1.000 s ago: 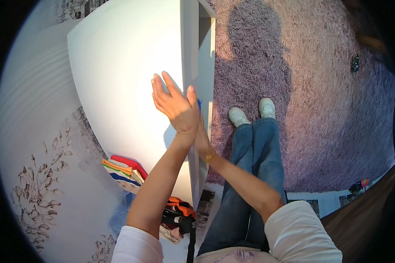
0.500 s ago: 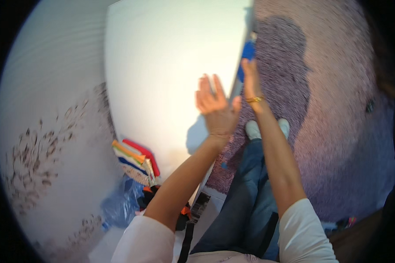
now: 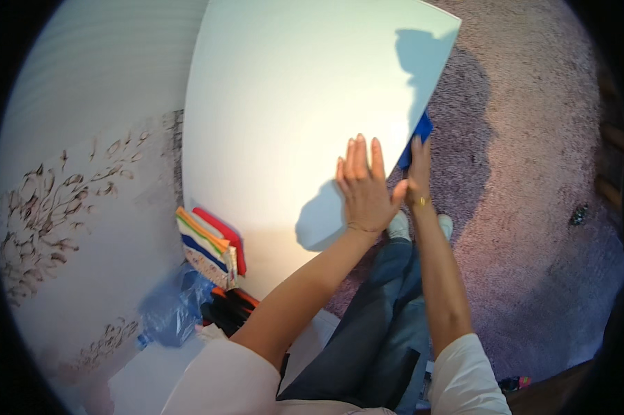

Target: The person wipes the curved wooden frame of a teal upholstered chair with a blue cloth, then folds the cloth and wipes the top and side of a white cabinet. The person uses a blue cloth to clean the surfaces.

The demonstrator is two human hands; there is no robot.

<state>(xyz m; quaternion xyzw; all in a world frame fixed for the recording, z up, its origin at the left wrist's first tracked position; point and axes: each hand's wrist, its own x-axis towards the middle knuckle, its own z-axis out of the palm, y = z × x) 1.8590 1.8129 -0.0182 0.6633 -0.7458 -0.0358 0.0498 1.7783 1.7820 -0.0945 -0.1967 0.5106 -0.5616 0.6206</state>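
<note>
The left hand lies flat, fingers spread, on the white panel near its right edge, while the right hand pinches a blue cloth against that edge. With only a palm steadying it, the panel could swing, letting the cloth slip to the purple carpet.

A big white board is seen, smooth and a little shiny. A blue cloth at its edge looks soft. The purple carpet is fuzzy and rough. The folded cloths look soft, and the blue bag looks like thin, shiny plastic.
</note>
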